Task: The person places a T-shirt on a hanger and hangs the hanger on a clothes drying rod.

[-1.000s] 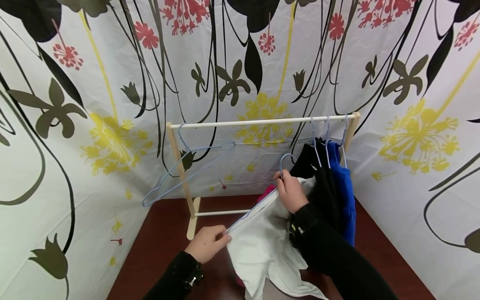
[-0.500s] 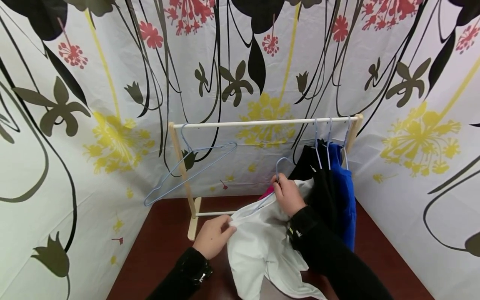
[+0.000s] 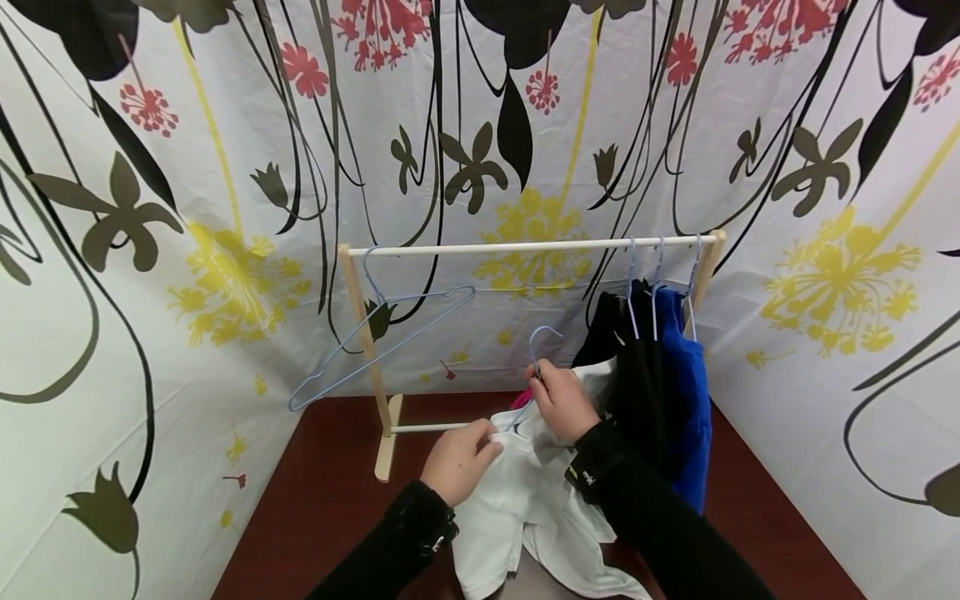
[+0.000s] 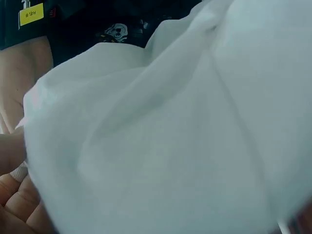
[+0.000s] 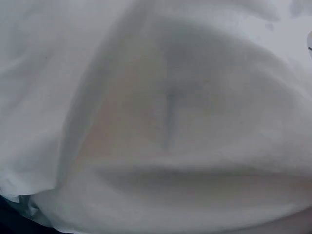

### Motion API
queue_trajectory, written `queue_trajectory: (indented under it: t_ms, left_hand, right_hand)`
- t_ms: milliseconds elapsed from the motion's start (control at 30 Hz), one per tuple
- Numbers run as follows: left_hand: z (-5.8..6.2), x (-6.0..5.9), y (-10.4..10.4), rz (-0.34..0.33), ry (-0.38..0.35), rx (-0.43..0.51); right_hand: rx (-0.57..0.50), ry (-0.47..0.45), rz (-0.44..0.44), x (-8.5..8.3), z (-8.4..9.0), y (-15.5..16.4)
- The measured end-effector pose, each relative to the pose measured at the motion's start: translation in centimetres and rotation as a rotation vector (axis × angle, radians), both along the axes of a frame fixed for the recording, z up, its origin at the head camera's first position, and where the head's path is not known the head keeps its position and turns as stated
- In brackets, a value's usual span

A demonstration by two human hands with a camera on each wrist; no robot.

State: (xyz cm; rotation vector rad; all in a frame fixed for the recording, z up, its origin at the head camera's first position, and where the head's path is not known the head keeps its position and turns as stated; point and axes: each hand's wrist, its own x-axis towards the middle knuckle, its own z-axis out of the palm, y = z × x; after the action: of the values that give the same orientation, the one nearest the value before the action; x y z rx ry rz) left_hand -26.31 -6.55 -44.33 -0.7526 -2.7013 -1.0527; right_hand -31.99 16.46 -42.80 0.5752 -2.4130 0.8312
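Observation:
In the head view, my right hand grips a light-blue wire clothes hanger just below its hook, which points up and right. The hanger's lower part goes out of sight in a limp white garment. My left hand pinches the garment's upper edge between thumb and fingers. Its cloth hangs down over the table in loose folds; whether it is a shirt or trousers I cannot tell. White cloth covers most of the left wrist view, with fingers at the left edge. Only white cloth fills the right wrist view.
A wooden rack with a white rail stands at the back of the dark red table. Another blue hanger hangs bare at its left. Black garments and a blue garment hang at its right. Something pink shows behind.
My left hand has moved right and slightly up with the garment's edge, nearer my right hand. More of the hanger is covered by cloth. My right hand and the hook have shifted slightly left and down.

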Motion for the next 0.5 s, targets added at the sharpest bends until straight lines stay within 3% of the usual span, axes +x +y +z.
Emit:
queue_trajectory:
  t_ms: [267, 500]
  left_hand:
    - [-0.5, -0.4, 0.9, 0.029, -0.057, 0.064]
    - [-1.2, -0.2, 1.0, -0.011, -0.129, 0.086]
  right_hand:
    - [-0.012, -0.013, 0.016, 0.3, -0.2, -0.1]
    - [-0.073, -0.044, 0.032, 0.6, -0.4, -0.3]
